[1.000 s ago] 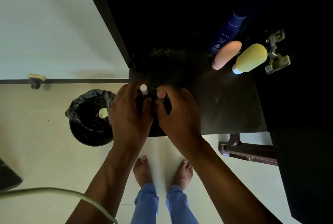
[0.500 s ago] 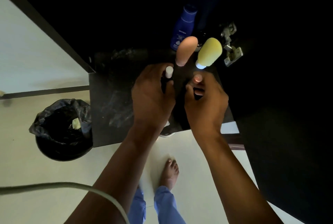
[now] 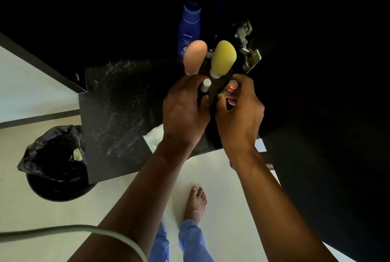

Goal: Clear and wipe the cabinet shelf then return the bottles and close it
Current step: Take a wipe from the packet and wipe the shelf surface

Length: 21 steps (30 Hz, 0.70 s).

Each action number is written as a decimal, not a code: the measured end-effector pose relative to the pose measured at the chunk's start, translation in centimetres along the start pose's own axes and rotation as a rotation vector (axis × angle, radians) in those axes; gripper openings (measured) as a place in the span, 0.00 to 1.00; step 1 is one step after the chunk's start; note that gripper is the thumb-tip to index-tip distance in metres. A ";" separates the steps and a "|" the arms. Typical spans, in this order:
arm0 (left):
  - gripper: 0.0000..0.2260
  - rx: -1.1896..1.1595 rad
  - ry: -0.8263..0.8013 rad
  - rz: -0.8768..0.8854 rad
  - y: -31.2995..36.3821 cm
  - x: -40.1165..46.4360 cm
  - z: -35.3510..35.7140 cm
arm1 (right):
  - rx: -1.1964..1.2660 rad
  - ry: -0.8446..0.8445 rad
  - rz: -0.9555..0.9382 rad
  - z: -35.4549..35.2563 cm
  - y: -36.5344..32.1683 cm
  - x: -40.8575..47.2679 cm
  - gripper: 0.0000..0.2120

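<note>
Two small bottles are held: a white-capped bottle [image 3: 205,85] gripped by the left hand [image 3: 184,112], an orange-capped bottle [image 3: 230,88] pinched by the right hand [image 3: 239,112]; three bottles observed beyond the fingertips: blue [image 3: 189,27], peach [image 3: 194,56], yellow [image 3: 222,58]

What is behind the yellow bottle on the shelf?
A dark bottle shows between it and the peach bottle, the blue Nivea bottle further back-left. Beyond that, darkness hides everything.

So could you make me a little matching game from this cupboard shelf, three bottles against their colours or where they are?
Things:
1. Nivea bottle
2. yellow squeeze bottle
3. white-capped bottle

Descriptions:
A. gripped in the left hand
B. blue, furthest back on the shelf
C. standing cap-down beside the peach bottle

Pairs: 1-B, 2-C, 3-A
</note>
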<state>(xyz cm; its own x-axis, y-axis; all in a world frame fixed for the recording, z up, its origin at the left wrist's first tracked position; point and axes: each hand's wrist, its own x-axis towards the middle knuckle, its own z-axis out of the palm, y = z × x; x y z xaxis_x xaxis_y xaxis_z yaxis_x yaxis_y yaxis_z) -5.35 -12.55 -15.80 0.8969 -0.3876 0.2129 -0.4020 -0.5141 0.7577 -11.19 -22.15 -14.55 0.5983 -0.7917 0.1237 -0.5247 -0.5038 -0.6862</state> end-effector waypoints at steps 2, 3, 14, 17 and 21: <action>0.12 0.003 -0.007 0.004 0.0 0.0 0.0 | 0.016 -0.018 0.020 -0.1 0.1 -0.2 0.27; 0.14 0.004 -0.011 -0.006 0.0 0.0 -0.1 | 0.026 -0.020 0.021 -0.1 0.0 -0.3 0.28; 0.19 0.135 0.006 -0.189 -1.5 -6.9 -8.6 | 0.026 -0.032 -0.426 -4.5 -1.3 -7.3 0.12; 0.20 0.228 -0.008 -0.305 -2.3 -8.8 -11.1 | 0.028 -0.288 -0.544 -2.8 -0.6 -10.3 0.11; 0.21 0.316 -0.039 -0.332 -2.8 -10.6 -12.8 | -0.112 -0.377 -0.667 -1.0 0.4 -12.5 0.16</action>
<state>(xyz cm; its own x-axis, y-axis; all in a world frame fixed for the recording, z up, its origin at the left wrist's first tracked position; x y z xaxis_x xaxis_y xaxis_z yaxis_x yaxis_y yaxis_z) -11.34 2.76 -12.26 0.9816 -0.1873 -0.0376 -0.1354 -0.8210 0.5547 -19.43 -12.80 -15.69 0.9645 -0.1474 0.2193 -0.0270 -0.8805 -0.4733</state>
